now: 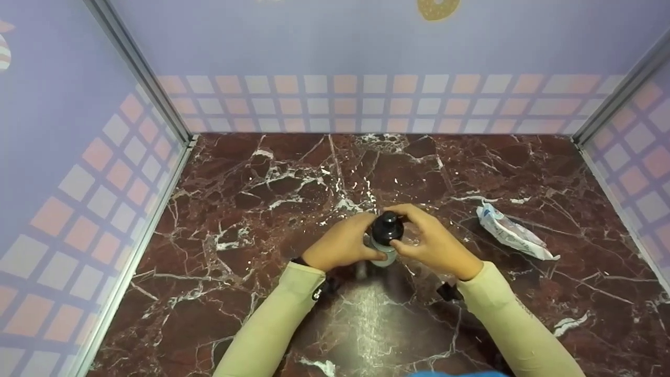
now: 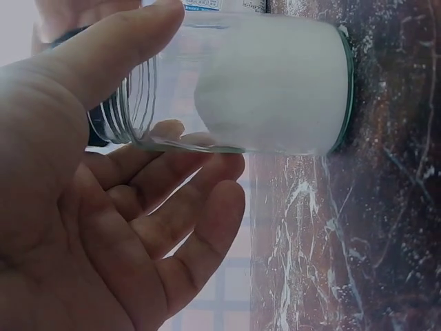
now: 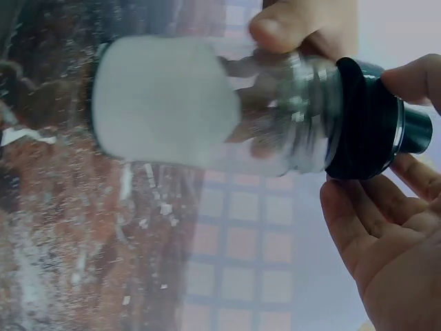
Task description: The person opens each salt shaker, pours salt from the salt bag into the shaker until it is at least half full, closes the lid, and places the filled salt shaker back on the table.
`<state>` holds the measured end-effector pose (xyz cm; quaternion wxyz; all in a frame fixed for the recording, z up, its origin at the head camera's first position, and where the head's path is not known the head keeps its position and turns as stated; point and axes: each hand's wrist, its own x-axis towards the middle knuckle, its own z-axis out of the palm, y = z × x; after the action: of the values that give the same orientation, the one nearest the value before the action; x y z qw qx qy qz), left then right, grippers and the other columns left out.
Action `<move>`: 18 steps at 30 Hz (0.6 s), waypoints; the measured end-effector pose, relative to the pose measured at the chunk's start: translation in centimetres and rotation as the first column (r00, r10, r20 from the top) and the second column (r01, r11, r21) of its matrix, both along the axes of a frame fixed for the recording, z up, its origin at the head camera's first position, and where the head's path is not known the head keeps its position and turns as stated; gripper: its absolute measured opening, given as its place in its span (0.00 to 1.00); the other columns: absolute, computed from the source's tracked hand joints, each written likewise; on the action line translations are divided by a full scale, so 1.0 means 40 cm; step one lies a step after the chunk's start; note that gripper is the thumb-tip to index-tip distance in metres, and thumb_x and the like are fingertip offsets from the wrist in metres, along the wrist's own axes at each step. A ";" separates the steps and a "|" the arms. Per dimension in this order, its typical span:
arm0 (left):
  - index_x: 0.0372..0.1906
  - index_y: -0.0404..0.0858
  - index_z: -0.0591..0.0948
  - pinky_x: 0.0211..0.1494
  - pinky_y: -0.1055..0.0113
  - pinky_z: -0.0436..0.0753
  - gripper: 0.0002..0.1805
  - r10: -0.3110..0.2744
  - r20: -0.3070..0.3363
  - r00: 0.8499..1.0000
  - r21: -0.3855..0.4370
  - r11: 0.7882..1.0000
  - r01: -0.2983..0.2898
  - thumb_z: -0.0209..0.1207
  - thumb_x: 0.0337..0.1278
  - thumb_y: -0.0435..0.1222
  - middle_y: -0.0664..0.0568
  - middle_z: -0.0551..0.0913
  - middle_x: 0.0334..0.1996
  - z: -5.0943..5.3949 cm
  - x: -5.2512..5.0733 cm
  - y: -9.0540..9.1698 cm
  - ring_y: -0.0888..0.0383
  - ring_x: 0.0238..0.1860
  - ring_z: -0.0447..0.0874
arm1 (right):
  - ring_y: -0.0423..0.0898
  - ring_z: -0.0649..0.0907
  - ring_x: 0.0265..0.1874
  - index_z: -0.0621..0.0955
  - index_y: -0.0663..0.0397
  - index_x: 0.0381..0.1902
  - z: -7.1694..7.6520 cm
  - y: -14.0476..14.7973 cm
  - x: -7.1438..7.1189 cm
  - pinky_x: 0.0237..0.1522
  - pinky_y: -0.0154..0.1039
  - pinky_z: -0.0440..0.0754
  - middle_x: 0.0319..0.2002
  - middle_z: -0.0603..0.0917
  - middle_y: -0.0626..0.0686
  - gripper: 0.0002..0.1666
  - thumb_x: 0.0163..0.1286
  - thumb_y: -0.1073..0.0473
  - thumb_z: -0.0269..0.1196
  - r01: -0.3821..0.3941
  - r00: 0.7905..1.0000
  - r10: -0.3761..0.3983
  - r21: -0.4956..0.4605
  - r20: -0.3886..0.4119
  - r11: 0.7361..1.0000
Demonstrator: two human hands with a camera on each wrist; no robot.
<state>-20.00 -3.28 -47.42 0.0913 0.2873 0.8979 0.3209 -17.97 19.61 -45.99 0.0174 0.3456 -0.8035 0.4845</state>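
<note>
A clear glass jar (image 2: pixel 275 86) holds a white powder-like filling and stands on the marble-patterned table. My left hand (image 1: pixel 343 243) grips the glass, its thumb on the near side and fingers around the far side. On the jar's neck sits a black lid (image 1: pixel 388 228) with a knob on top. My right hand (image 1: pixel 432 241) pinches this lid between thumb and fingers, as the right wrist view shows from the side. Whether the lid's thread is fully engaged cannot be told.
To the right on the table (image 1: pixel 251 324) lies a crumpled white and blue plastic packet (image 1: pixel 510 233). White specks are scattered behind the jar. Tiled-pattern panels (image 1: pixel 314 99) rise at the back and both sides.
</note>
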 end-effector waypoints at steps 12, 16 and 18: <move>0.61 0.43 0.79 0.65 0.58 0.78 0.37 -0.001 -0.005 1.000 -0.008 1.000 0.001 0.79 0.45 0.50 0.55 0.84 0.54 0.000 -0.001 0.004 0.57 0.55 0.82 | 0.46 0.81 0.60 0.75 0.55 0.66 -0.022 0.009 -0.010 0.65 0.43 0.79 0.62 0.81 0.49 0.37 0.60 0.71 0.74 -0.016 0.999 0.017 0.055 -0.027 0.998; 0.60 0.43 0.80 0.65 0.58 0.79 0.37 0.011 0.006 1.000 -0.002 1.000 -0.011 0.80 0.44 0.51 0.55 0.84 0.53 -0.002 -0.001 0.003 0.58 0.54 0.82 | 0.47 0.81 0.60 0.76 0.55 0.65 -0.028 0.007 -0.008 0.65 0.45 0.79 0.60 0.82 0.50 0.35 0.60 0.70 0.74 -0.010 0.999 0.012 0.055 -0.034 0.998; 0.60 0.43 0.80 0.65 0.59 0.79 0.37 0.014 0.010 1.000 0.004 1.000 -0.014 0.80 0.44 0.51 0.56 0.84 0.53 -0.003 -0.001 0.001 0.58 0.54 0.82 | 0.48 0.82 0.60 0.76 0.56 0.64 -0.030 0.004 -0.007 0.65 0.47 0.79 0.60 0.82 0.50 0.35 0.60 0.70 0.74 0.008 0.998 -0.004 0.058 -0.056 0.998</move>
<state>-20.03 -3.22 -47.56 0.0928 0.2797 0.8987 0.3249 -18.27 19.77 -47.21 0.0311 0.3569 -0.8174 0.4511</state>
